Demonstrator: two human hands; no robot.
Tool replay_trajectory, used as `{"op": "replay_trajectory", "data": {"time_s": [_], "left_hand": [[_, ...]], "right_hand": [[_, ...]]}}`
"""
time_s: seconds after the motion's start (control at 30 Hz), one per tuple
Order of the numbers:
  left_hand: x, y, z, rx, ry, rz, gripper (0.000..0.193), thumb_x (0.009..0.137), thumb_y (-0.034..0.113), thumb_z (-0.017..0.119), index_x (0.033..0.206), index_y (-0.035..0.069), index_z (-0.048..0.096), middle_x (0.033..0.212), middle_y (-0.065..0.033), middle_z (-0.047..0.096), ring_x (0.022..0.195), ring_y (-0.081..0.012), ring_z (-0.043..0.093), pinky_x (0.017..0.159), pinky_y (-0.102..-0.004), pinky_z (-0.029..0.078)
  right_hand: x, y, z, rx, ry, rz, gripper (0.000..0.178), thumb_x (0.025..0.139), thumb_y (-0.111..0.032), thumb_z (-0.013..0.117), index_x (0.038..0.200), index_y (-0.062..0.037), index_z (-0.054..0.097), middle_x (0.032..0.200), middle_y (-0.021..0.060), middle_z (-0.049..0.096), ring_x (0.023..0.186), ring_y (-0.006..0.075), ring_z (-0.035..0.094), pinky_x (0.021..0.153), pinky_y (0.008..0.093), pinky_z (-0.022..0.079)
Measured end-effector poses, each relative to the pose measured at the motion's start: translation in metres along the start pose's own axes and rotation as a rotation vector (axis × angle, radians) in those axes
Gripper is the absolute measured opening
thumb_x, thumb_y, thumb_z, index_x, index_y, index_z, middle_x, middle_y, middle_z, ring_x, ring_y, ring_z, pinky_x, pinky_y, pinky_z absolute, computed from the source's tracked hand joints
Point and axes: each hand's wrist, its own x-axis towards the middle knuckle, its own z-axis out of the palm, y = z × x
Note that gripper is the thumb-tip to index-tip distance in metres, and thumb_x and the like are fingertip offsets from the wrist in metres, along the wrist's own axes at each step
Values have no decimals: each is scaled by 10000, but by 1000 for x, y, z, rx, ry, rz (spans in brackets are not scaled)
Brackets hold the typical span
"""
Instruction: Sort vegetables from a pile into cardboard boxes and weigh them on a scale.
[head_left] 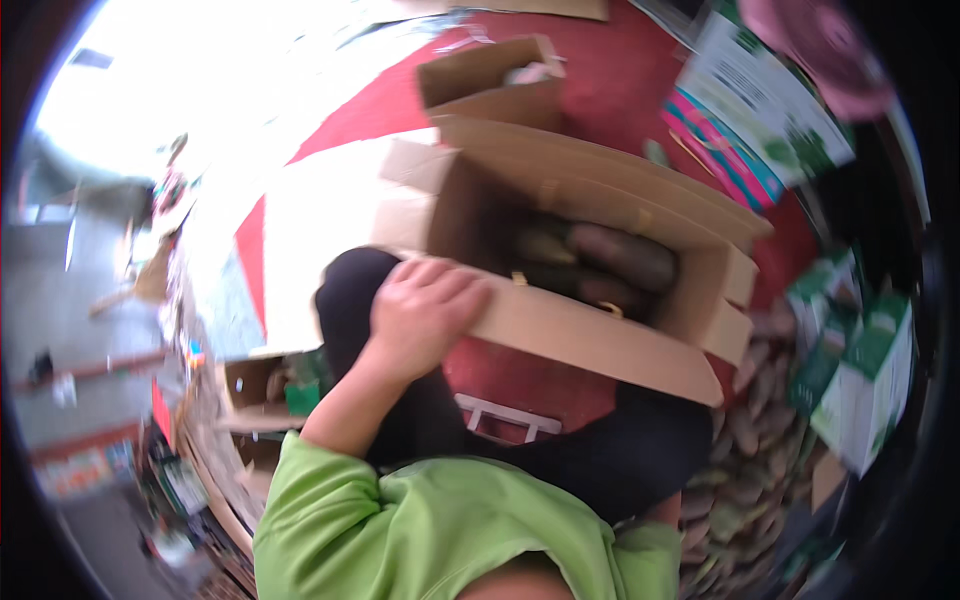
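Observation:
A large open cardboard box (pixel 600 345) stands before my knees, its near flap folded out toward me. My left hand (pixel 428 300) is closed over the left end of that flap, fingers curled on the cardboard beside my left knee. Inside, toward the right half, lie several long brownish tubers (pixel 625 255) like sweet potatoes, blurred; the left end is in shadow. My right hand is out of sight; only a bit of the right forearm (pixel 665 510) shows beyond my right thigh, beside a heap of similar tubers (pixel 745 480) on the floor.
A smaller open cardboard box (pixel 490 85) stands behind the large one on red flooring. White-and-green cartons (pixel 865 375) stand at the right, and another printed carton (pixel 750 110) lies far right near a pink round object (pixel 825 50). Cardboard boxes (pixel 255 390) sit at my left.

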Motion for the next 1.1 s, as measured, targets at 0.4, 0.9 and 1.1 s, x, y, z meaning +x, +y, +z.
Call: {"op": "replay_trajectory", "data": {"time_s": [0.4, 0.9, 1.1], "left_hand": [[-21, -2, 9, 50, 83, 10, 48, 703, 200, 579, 703, 154, 595, 713, 49, 531, 761, -136, 533, 677, -269, 417], [-22, -10, 17, -46, 175, 59, 53, 713, 176, 584, 735, 135, 608, 729, 21, 562, 781, -172, 557, 705, -316, 434], [-23, -7, 11, -47, 128, 18, 104, 722, 149, 591, 816, 141, 637, 808, 28, 602, 830, -162, 585, 744, -315, 452]], "right_hand": [[-100, 139, -108, 711, 351, 17, 526, 796, -232, 734, 1204, -15, 484, 1156, 131, 575, 1065, 271, 562, 854, 450, 504], [-151, -84, -298, 1341, 318, -585, 531, 881, 44, 542, 1366, 22, 326, 1326, 174, 424, 1238, 293, 432, 1051, 479, 356], [-140, -205, -269, 1300, -46, -601, 556, 771, 106, 618, 1281, -4, 426, 1201, 108, 523, 1145, 195, 497, 1020, 334, 359]]}}
